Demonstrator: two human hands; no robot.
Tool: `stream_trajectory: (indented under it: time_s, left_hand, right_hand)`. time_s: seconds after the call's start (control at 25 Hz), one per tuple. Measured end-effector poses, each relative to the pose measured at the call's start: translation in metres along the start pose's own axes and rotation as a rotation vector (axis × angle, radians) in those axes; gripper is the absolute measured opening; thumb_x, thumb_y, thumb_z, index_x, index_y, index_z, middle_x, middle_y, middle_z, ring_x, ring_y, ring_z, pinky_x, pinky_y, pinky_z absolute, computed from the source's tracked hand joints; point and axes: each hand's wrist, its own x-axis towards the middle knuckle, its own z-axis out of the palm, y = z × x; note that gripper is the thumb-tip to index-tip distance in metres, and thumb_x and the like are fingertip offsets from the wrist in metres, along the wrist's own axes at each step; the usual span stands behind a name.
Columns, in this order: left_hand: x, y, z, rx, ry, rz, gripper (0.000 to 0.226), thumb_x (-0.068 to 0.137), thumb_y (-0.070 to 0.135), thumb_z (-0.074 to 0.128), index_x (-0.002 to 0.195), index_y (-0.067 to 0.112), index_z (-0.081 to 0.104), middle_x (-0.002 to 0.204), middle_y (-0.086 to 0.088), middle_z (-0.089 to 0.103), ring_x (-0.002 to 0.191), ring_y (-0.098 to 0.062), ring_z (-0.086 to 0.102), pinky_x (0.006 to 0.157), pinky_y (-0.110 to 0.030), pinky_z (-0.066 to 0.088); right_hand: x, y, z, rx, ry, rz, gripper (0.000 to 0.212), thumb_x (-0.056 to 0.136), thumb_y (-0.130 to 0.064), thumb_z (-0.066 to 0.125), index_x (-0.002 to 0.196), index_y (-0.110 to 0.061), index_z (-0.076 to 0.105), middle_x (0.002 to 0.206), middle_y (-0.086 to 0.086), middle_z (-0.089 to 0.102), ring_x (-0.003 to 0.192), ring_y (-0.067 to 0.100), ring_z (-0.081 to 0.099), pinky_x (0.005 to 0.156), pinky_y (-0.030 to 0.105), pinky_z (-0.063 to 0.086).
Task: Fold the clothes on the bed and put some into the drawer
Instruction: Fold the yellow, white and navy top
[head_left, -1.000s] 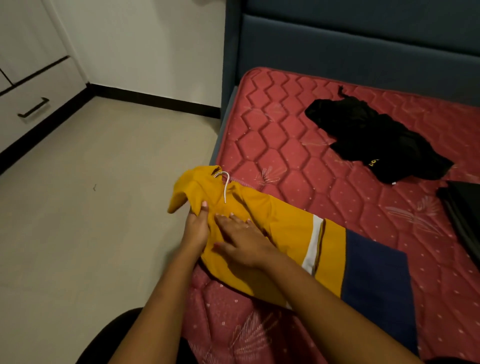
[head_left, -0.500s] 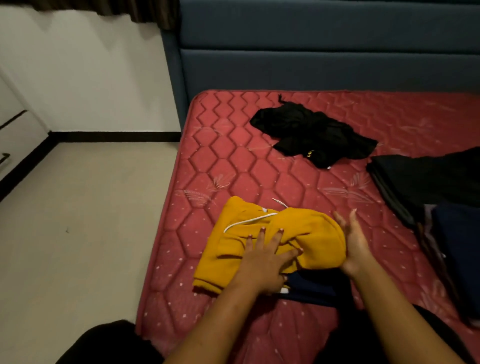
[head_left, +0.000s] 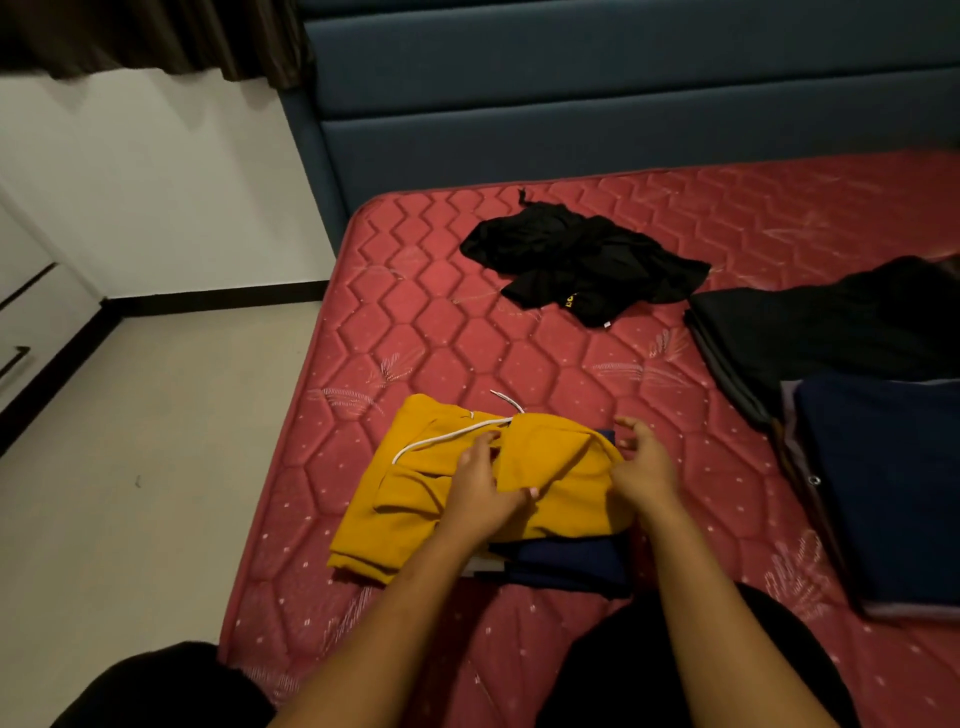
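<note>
A yellow hoodie (head_left: 415, 499) with a white drawstring and a navy lower part lies folded near the front edge of the red mattress (head_left: 415, 332). My left hand (head_left: 480, 486) rests on top of it, fingers pinching a fold of the yellow cloth. At the hoodie's right edge is my right hand (head_left: 641, 462), fingers apart, touching the fabric. A crumpled black garment (head_left: 582, 265) lies farther back on the mattress. At the far left edge a white drawer front (head_left: 21, 332) with a dark handle shows.
Folded dark clothes (head_left: 831, 332) and a navy folded piece (head_left: 883, 478) are stacked at the right of the mattress. A blue padded headboard (head_left: 623, 104) stands behind. Pale floor (head_left: 130, 467) lies to the left of the bed. My dark-clothed knees fill the bottom edge.
The hoodie, stretched out a second ago, now lies folded into a compact bundle. My left hand has shifted onto the upper fold and my right hand has moved in against its right edge.
</note>
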Motion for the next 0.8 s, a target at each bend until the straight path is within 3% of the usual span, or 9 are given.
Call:
stream_trajectory:
  time_s: [0.12,0.2,0.28,0.36,0.48,0.56,0.64,0.72,0.8]
  left_hand:
    - [0.005,0.018,0.01,-0.022,-0.064,0.111,0.044,0.076,0.004,0.07,0.118,0.013,0.06,0.107,0.0,0.063,0.105,-0.018,0.061,0.084,-0.02,0.043]
    - [0.003,0.026,0.017,-0.057,-0.084,0.286,0.042,0.068,-0.002,0.057,0.104,0.019,0.061,0.097,0.005,0.064,0.093,-0.014,0.061,0.081,-0.023,0.045]
    - [-0.002,0.024,0.024,-0.045,-0.23,0.389,0.039,0.069,0.001,0.058,0.099,0.025,0.057,0.094,0.006,0.064,0.091,-0.014,0.062,0.083,-0.028,0.049]
    - [-0.009,0.017,0.028,-0.146,-0.323,0.283,0.022,0.077,0.016,0.068,0.094,0.024,0.058,0.086,0.001,0.068,0.083,-0.011,0.064,0.079,-0.032,0.051]
    - [-0.008,0.0,0.026,-0.113,-0.217,0.216,0.008,0.082,0.03,0.061,0.085,0.023,0.063,0.081,0.003,0.068,0.08,-0.009,0.064,0.073,-0.029,0.049]
    - [-0.001,-0.006,0.023,0.191,-0.116,0.347,0.019,0.079,0.026,0.062,0.096,0.019,0.067,0.095,0.002,0.07,0.093,-0.018,0.064,0.081,-0.032,0.049]
    - [0.001,-0.004,0.026,0.468,-0.066,0.463,0.048,0.067,0.024,0.077,0.113,0.018,0.063,0.113,-0.003,0.066,0.108,-0.029,0.06,0.089,-0.038,0.048]
    - [0.0,-0.001,0.032,0.626,-0.094,0.501,0.082,0.052,0.027,0.087,0.124,0.023,0.049,0.126,-0.006,0.058,0.12,-0.034,0.052,0.092,-0.043,0.048]
    - [0.0,0.003,0.033,0.716,-0.143,0.47,0.093,0.051,0.034,0.087,0.131,0.025,0.041,0.133,-0.005,0.05,0.123,-0.032,0.045,0.095,-0.044,0.044]
  right_hand:
    - [-0.001,-0.005,0.013,0.018,-0.08,-0.074,0.068,0.064,0.0,0.057,0.125,-0.031,0.056,0.112,0.009,0.065,0.1,0.03,0.063,0.087,0.041,0.052]
    - [0.003,-0.008,0.012,0.162,0.016,-0.095,0.049,0.071,0.01,0.05,0.102,-0.025,0.066,0.099,0.009,0.069,0.09,0.028,0.064,0.078,0.035,0.051]
    - [0.007,-0.011,0.008,0.325,0.143,-0.059,0.045,0.069,0.015,0.043,0.077,-0.024,0.064,0.088,0.011,0.068,0.083,0.026,0.062,0.074,0.035,0.049]
    - [0.01,-0.01,0.006,0.388,0.247,0.014,0.044,0.067,0.014,0.038,0.065,-0.024,0.059,0.087,0.01,0.065,0.082,0.025,0.059,0.073,0.031,0.046]
    - [0.013,-0.01,0.01,0.474,0.272,0.111,0.036,0.079,0.006,0.043,0.07,-0.026,0.057,0.098,0.007,0.063,0.087,0.022,0.057,0.073,0.027,0.042]
    - [0.011,-0.015,0.012,0.451,0.265,0.022,0.022,0.085,-0.006,0.055,0.08,-0.027,0.059,0.101,0.007,0.063,0.086,0.02,0.059,0.076,0.028,0.044]
    - [0.007,-0.021,0.012,0.416,0.199,-0.119,0.016,0.084,-0.011,0.064,0.09,-0.024,0.06,0.09,0.004,0.062,0.073,0.015,0.057,0.072,0.028,0.044]
    - [-0.002,-0.028,0.011,0.41,0.113,-0.222,0.019,0.082,-0.009,0.067,0.094,-0.021,0.059,0.079,0.001,0.057,0.061,0.009,0.051,0.065,0.025,0.045]
    - [-0.012,-0.035,0.008,0.375,0.096,-0.364,0.019,0.081,-0.006,0.069,0.089,-0.02,0.06,0.071,-0.003,0.056,0.055,0.004,0.05,0.058,0.014,0.041]
